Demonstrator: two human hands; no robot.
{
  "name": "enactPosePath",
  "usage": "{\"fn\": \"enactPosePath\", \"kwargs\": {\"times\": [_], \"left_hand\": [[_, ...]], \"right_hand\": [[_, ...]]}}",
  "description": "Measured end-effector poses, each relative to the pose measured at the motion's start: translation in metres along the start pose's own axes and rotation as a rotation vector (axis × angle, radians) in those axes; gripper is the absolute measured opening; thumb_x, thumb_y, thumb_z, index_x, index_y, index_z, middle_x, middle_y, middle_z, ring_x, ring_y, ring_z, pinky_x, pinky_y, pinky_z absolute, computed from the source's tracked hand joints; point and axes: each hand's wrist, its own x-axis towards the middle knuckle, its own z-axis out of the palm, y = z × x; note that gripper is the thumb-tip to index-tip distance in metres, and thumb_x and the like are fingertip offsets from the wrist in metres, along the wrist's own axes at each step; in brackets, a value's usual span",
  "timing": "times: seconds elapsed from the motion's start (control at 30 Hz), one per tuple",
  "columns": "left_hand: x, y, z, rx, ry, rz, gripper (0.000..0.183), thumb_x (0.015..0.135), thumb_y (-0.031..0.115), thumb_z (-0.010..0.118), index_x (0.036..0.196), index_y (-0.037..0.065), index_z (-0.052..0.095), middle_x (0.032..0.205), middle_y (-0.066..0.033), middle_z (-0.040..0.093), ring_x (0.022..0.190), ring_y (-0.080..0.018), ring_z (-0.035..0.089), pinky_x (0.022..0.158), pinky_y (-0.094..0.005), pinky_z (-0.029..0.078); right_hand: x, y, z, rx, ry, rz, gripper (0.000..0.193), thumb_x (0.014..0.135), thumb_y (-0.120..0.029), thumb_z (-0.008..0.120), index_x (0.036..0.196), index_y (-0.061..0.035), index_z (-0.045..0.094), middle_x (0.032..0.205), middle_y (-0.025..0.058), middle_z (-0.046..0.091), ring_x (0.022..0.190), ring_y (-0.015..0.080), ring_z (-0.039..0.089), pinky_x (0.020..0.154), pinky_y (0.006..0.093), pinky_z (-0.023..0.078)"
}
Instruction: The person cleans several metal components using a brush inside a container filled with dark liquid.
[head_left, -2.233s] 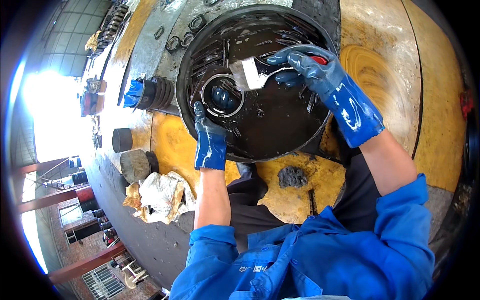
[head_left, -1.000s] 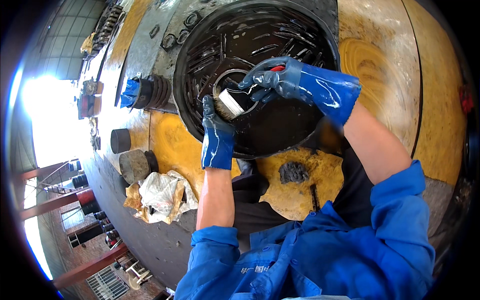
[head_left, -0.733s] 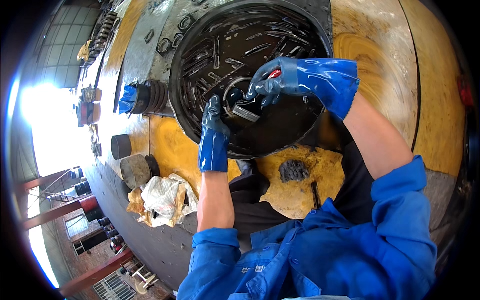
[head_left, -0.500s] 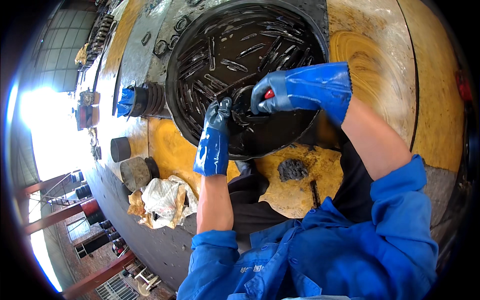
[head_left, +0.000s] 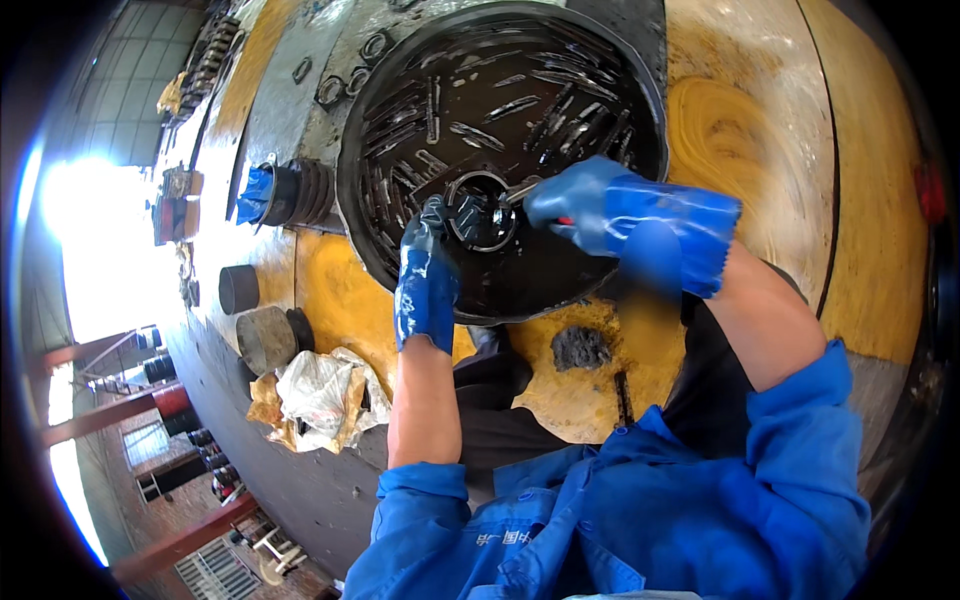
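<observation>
My left hand [head_left: 425, 235], in a wet blue glove, grips the left edge of a dark metal ring [head_left: 484, 247]. The ring is tilted above a big round black pan [head_left: 545, 280] of dark liquid. My right hand [head_left: 590, 207], also gloved in blue, is closed on a red-handled tool [head_left: 519, 193]. Its metal part reaches toward the ring's upper right edge; whether it touches, I cannot tell. Most of the tool's handle is hidden in my fingers. Many slim dark strips [head_left: 513, 108] lie in the pan's liquid, mostly beyond the ring.
Several large nuts [head_left: 330, 91] lie left of the pan. Nearby is a stack of dark rings with blue cloth [head_left: 285, 193]. Two cylinders, one dark [head_left: 238, 290], one grey [head_left: 266, 337], stand by a crumpled white bag [head_left: 325, 395]. A black clump [head_left: 580, 348] sits before the pan.
My right hand has drawn back to the right and slightly down, uncovering the ring and the tool's metal part. My left hand stays on the ring, and the view has shifted a little.
</observation>
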Motion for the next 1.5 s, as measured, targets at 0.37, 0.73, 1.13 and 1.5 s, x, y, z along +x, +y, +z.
{"fn": "enactPosePath", "kwargs": {"times": [0.37, 0.73, 1.13, 1.5], "left_hand": [[0.0, 0.018, -0.027, -0.697, -0.175, -0.099, 0.046, 0.1, 0.036, 0.065, 0.13, 0.002, 0.064, 0.121, -0.0143, 0.071, 0.108, -0.0292, 0.068, 0.094, -0.0489, 0.058], [0.005, 0.0, 0.027, -1.054, -0.213, -0.302, 0.05, 0.105, 0.041, 0.047, 0.139, 0.006, 0.06, 0.138, -0.0187, 0.063, 0.122, -0.0381, 0.064, 0.105, -0.0589, 0.053], [-0.02, 0.005, 0.053, -1.141, -0.445, -0.423, 0.05, 0.104, 0.039, 0.053, 0.142, 0.007, 0.058, 0.14, -0.0166, 0.062, 0.124, -0.0331, 0.063, 0.108, -0.0538, 0.052], [-0.025, 0.008, 0.063, -1.073, -0.359, -0.47, 0.055, 0.106, 0.045, 0.048, 0.143, 0.005, 0.057, 0.142, -0.0177, 0.061, 0.127, -0.0363, 0.06, 0.112, -0.056, 0.048]], "right_hand": [[-0.009, 0.027, -0.006, 0.658, 0.493, 0.201, 0.019, 0.095, -0.003, 0.067, 0.113, -0.001, 0.073, 0.106, 0.0103, 0.074, 0.094, 0.0163, 0.07, 0.085, 0.0299, 0.056], [0.015, -0.011, -0.001, 0.841, 0.346, 0.468, 0.048, 0.104, -0.045, 0.06, 0.116, -0.0003, 0.072, 0.095, 0.006, 0.075, 0.077, 0.0122, 0.069, 0.069, 0.029, 0.059], [0.007, 0.0, 0.003, 0.864, 0.324, 0.583, 0.051, 0.103, -0.049, 0.06, 0.117, -0.0003, 0.07, 0.087, 0.005, 0.072, 0.068, 0.0156, 0.072, 0.059, 0.029, 0.059], [0.002, -0.008, -0.003, 0.845, 0.32, 0.603, 0.053, 0.099, -0.051, 0.067, 0.114, -0.0006, 0.072, 0.081, -0.0009, 0.068, 0.066, 0.0109, 0.067, 0.059, 0.028, 0.056]]}}
